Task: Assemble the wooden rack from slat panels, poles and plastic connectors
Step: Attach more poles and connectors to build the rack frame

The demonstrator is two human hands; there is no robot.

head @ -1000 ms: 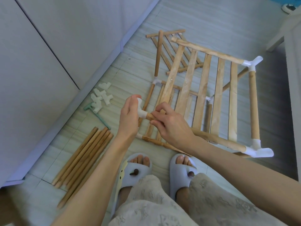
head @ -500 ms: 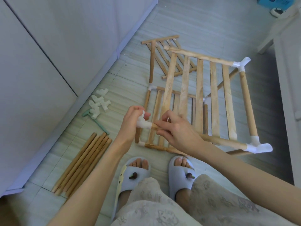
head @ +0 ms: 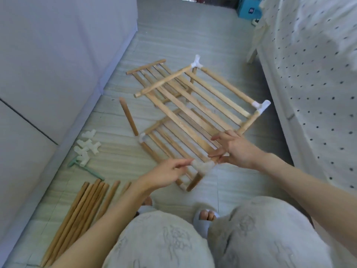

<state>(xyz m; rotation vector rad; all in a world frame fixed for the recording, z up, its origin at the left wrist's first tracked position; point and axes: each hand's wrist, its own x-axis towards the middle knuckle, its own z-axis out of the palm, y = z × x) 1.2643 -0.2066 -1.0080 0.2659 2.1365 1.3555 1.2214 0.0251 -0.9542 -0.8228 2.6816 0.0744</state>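
My left hand point(head: 166, 174) fingertips touch white plastic corner connector point(head: 202, 167), fingers loose; right hand point(head: 234, 149) pinches light wooden slat rack frame point(head: 195, 107) at frame centre. Risk: connector half-seated, pole slips out if frame twists.

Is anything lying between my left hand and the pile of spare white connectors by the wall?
Nothing visible does. The left hand is at the near corner connector, and the floor between it and the spare white connectors shows bare. The green tool lies beside the pile, not across the path.
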